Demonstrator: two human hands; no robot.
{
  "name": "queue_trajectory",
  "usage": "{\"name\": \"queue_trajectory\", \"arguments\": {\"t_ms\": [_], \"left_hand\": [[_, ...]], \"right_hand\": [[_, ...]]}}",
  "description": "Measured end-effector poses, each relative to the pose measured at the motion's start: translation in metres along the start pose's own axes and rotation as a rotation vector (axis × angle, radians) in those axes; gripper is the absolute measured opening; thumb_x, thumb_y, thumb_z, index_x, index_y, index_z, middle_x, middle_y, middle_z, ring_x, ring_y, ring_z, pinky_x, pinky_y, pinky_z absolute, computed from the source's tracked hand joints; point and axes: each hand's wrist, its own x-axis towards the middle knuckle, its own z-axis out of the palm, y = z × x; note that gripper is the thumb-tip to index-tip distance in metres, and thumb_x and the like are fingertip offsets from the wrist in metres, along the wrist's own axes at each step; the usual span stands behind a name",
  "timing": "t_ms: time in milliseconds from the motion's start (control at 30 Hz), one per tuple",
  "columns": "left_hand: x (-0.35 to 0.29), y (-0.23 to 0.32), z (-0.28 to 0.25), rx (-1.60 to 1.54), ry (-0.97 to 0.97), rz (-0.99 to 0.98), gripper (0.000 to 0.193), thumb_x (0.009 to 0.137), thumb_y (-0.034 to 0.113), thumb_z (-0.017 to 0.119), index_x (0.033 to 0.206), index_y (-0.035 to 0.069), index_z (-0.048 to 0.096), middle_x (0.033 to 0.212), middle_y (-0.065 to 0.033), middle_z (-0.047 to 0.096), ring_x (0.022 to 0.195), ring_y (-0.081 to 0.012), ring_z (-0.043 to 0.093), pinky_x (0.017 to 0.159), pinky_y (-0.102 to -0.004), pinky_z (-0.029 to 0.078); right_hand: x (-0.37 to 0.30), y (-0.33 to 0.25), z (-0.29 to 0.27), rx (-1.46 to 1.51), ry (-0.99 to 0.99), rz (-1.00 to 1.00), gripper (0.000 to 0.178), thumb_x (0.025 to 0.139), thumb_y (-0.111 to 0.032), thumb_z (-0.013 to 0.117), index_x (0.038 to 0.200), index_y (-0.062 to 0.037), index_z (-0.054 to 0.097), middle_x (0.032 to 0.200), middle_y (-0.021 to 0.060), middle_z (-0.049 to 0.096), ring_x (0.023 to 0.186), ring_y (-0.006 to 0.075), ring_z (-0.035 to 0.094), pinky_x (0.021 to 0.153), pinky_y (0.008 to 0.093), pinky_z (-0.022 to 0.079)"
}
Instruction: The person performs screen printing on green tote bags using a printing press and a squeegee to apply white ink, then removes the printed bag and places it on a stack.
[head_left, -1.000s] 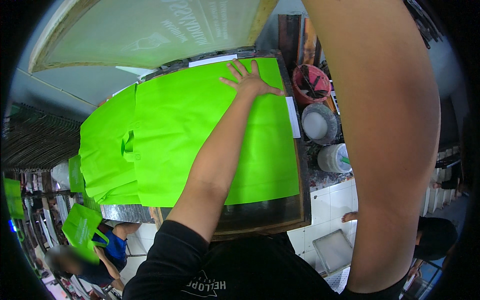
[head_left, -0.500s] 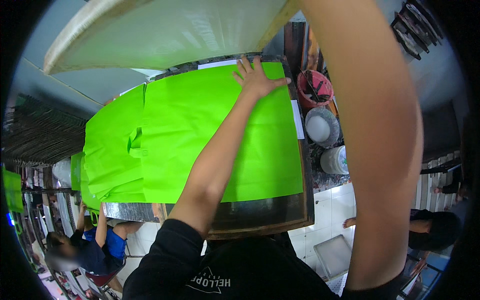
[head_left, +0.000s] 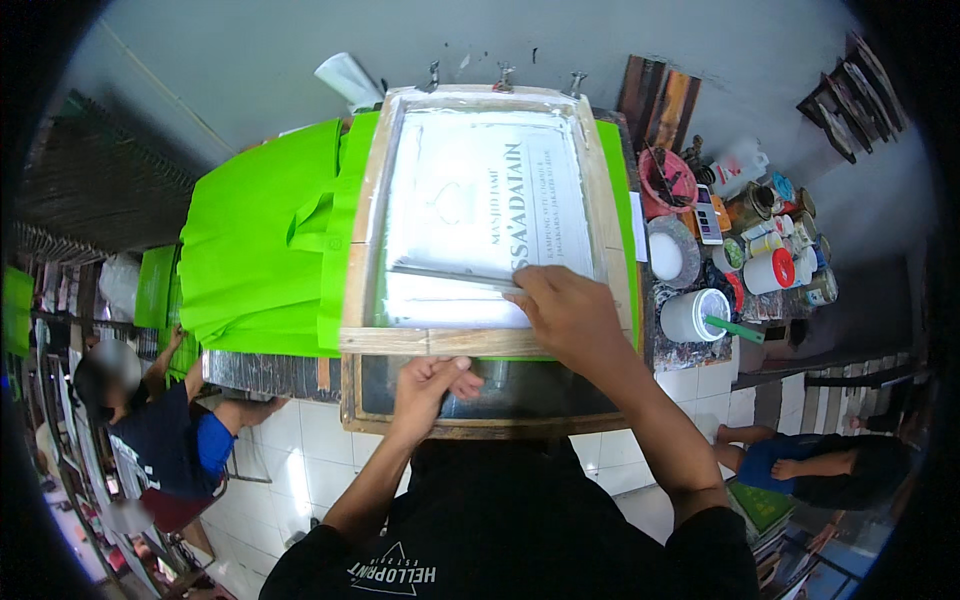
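A wooden-framed printing screen (head_left: 475, 343) lies flat over the bright green fabric bag (head_left: 334, 290) on the table. Its mesh carries printed lettering and white ink. My right hand (head_left: 565, 310) is closed around the right end of a squeegee (head_left: 450, 277), a long thin bar lying across the mesh near the frame's front side. Just in front of that side is my left hand (head_left: 430, 388), fingers loosely bent and apart, holding nothing. Most of the bag beneath the screen is hidden.
Metal clamps (head_left: 504, 78) stand along the screen's far edge. At the right are a pink bucket (head_left: 668, 182), a white tub (head_left: 692, 318) with a green-handled tool, and several paint jars (head_left: 768, 270). More green bags (head_left: 260, 220) spread leftward. A seated person (head_left: 165, 435) is at the left.
The raised screen has come down onto the green bag. My left hand has left the fabric and drawn back to the front. My right arm has lowered, its hand now on the squeegee.
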Motion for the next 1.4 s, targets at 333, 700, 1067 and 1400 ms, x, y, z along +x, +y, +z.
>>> {"name": "queue_trajectory", "arguments": {"t_ms": [333,700,1067,1400], "left_hand": [[0.005,-0.011,-0.010,0.025,-0.017,-0.208,0.028,0.097,0.018,0.068,0.078,-0.002,0.067,0.062,-0.0100,0.064,0.047,-0.0137,0.057,0.049,-0.0275,0.046],[0.003,-0.020,-0.010,0.063,0.020,-0.180,0.022,0.095,0.016,0.067,0.080,0.000,0.068,0.061,-0.0060,0.063,0.046,-0.0101,0.054,0.043,-0.0265,0.041],[0.007,0.000,-0.021,-0.139,-0.080,-0.358,0.025,0.097,0.012,0.056,0.108,-0.009,0.063,0.086,-0.0208,0.072,0.068,-0.0248,0.071,0.064,-0.0330,0.057],[0.045,0.070,-0.025,0.037,-0.416,-0.273,0.026,0.105,0.014,0.053,0.125,0.001,0.063,0.103,-0.0152,0.074,0.087,-0.0196,0.073,0.077,-0.0309,0.059]], "right_hand": [[0.023,0.009,0.004,-0.091,-0.230,-0.045,0.023,0.092,-0.030,0.066,0.089,-0.0080,0.061,0.080,0.0095,0.067,0.078,0.0298,0.068,0.065,0.0428,0.053],[0.006,0.023,0.046,-0.246,-0.096,-0.278,0.013,0.088,-0.022,0.066,0.086,-0.0106,0.059,0.081,0.0046,0.060,0.077,0.0223,0.063,0.063,0.0358,0.052],[0.222,0.162,0.052,-0.250,-0.175,-0.031,0.039,0.089,-0.040,0.071,0.113,-0.0098,0.072,0.100,0.0170,0.074,0.098,0.0367,0.068,0.085,0.0486,0.052],[0.272,0.171,0.051,-0.471,-0.198,0.173,0.062,0.086,-0.063,0.067,0.111,-0.0065,0.075,0.094,0.0197,0.075,0.091,0.0346,0.072,0.081,0.0464,0.054]]}}
